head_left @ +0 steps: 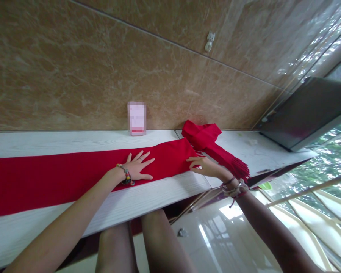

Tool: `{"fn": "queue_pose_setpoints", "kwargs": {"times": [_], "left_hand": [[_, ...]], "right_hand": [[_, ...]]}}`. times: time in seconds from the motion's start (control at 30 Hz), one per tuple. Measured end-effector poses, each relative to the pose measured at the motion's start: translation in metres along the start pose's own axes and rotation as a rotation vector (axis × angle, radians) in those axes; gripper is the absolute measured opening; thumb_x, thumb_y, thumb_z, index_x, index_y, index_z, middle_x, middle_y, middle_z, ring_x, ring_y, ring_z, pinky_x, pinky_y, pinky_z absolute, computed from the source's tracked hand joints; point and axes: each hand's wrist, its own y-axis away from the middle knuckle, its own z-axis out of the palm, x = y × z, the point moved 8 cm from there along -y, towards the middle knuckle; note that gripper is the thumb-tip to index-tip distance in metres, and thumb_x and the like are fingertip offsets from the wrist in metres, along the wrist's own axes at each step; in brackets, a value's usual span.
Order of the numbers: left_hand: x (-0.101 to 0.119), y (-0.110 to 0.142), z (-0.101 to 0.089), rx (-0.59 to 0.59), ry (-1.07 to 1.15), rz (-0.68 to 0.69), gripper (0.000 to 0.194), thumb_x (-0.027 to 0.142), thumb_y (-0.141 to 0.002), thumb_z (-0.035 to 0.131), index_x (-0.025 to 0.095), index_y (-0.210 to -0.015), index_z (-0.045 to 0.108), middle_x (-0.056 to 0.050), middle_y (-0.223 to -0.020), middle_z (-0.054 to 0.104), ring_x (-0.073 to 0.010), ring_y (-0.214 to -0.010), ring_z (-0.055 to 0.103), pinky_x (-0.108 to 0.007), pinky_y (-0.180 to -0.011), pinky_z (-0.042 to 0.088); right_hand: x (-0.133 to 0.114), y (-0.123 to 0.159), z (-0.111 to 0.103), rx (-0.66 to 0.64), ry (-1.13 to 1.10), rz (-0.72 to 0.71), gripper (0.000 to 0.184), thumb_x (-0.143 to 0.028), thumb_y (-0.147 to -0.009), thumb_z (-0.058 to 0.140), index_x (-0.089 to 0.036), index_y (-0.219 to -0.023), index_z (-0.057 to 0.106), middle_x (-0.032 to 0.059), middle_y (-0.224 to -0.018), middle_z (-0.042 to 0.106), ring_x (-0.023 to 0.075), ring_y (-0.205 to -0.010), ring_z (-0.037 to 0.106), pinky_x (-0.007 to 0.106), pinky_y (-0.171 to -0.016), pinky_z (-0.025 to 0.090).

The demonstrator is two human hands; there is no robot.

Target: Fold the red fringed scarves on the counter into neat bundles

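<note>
A long red scarf lies spread flat along the white wood-grain tabletop, its fringed right end beside a second piece. My left hand, wearing a ring and a beaded bracelet, rests palm down on the scarf with fingers spread. At the scarf's right end, my right hand has its fingers and thumb closed at the front corner of the cloth. Just beyond that hand lies another red scarf, folded over itself, with its fringe pointing toward the table's front edge.
A pale pink, blurred-out card or phone leans upright against the brown marbled wall. A dark appliance or panel stands at the right end, near a window. Below are my legs, a shiny tiled floor and a slatted rack.
</note>
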Motion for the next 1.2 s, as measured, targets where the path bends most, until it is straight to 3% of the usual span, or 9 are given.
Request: {"fn": "queue_pose_setpoints", "kwargs": {"times": [0.1, 0.2, 0.4, 0.6, 0.67, 0.87, 1.2], "left_hand": [[0.006, -0.002, 0.001, 0.013, -0.008, 0.031, 0.074, 0.064, -0.072, 0.037, 0.031, -0.135, 0.016, -0.005, -0.144, -0.001, -0.0292, -0.130, -0.004, -0.059, -0.097, 0.005], [0.007, -0.001, 0.003, -0.004, -0.024, 0.024, 0.075, 0.064, -0.073, 0.036, 0.030, -0.136, 0.016, -0.005, -0.144, 0.001, -0.0289, -0.130, -0.002, -0.058, -0.098, 0.005], [0.008, 0.001, 0.003, -0.025, -0.035, 0.023, 0.076, 0.065, -0.072, 0.037, 0.030, -0.136, 0.015, -0.005, -0.144, 0.002, -0.0287, -0.130, -0.001, -0.057, -0.098, 0.005], [0.008, 0.001, 0.002, -0.019, -0.024, 0.021, 0.076, 0.065, -0.071, 0.037, 0.030, -0.136, 0.016, -0.005, -0.144, 0.003, -0.0296, -0.130, 0.000, -0.057, -0.098, 0.006], [0.008, 0.001, 0.003, -0.018, -0.024, 0.023, 0.076, 0.065, -0.072, 0.037, 0.030, -0.136, 0.016, -0.005, -0.144, 0.002, -0.0290, -0.130, -0.001, -0.057, -0.098, 0.005], [0.009, 0.002, 0.002, -0.006, -0.012, 0.040, 0.075, 0.064, -0.072, 0.037, 0.029, -0.135, 0.017, -0.006, -0.144, 0.003, -0.0296, -0.130, 0.000, -0.058, -0.098, 0.006], [0.009, 0.002, 0.002, 0.007, 0.002, 0.039, 0.074, 0.064, -0.072, 0.038, 0.030, -0.135, 0.018, -0.005, -0.144, 0.004, -0.0308, -0.130, 0.001, -0.058, -0.098, 0.005]], "right_hand": [[0.002, -0.011, -0.006, 0.107, 0.028, 0.087, 0.018, -0.016, -0.079, 0.048, -0.017, -0.078, 0.065, 0.0091, -0.103, 0.064, 0.0192, -0.094, 0.059, 0.032, -0.085, 0.046], [-0.001, -0.023, -0.001, 0.197, 0.079, 0.127, 0.025, -0.019, -0.078, 0.051, -0.009, -0.099, 0.061, 0.0166, -0.116, 0.055, 0.0237, -0.111, 0.048, 0.038, -0.095, 0.038], [-0.003, -0.034, 0.033, 0.024, 0.026, 0.137, 0.053, -0.030, -0.078, 0.054, -0.009, -0.125, 0.041, 0.0179, -0.132, 0.038, 0.0255, -0.124, 0.031, 0.044, -0.100, 0.029], [-0.005, -0.028, 0.032, -0.076, -0.003, 0.135, 0.075, -0.033, -0.066, 0.067, -0.013, -0.130, 0.033, 0.0174, -0.137, 0.029, 0.0288, -0.127, 0.022, 0.049, -0.101, 0.023], [-0.012, -0.027, 0.026, -0.060, -0.019, 0.083, 0.070, -0.029, -0.068, 0.066, -0.014, -0.129, 0.037, 0.0164, -0.136, 0.032, 0.0267, -0.126, 0.025, 0.045, -0.101, 0.026], [-0.029, -0.018, 0.012, 0.020, -0.025, -0.099, 0.023, -0.018, -0.079, 0.052, -0.017, -0.100, 0.063, 0.0111, -0.116, 0.056, 0.0191, -0.108, 0.050, 0.033, -0.093, 0.041], [-0.035, -0.016, 0.013, 0.062, 0.116, -0.166, 0.020, -0.018, -0.081, 0.049, -0.016, -0.093, 0.065, 0.0092, -0.105, 0.062, 0.0175, -0.100, 0.055, 0.031, -0.088, 0.045]]}}
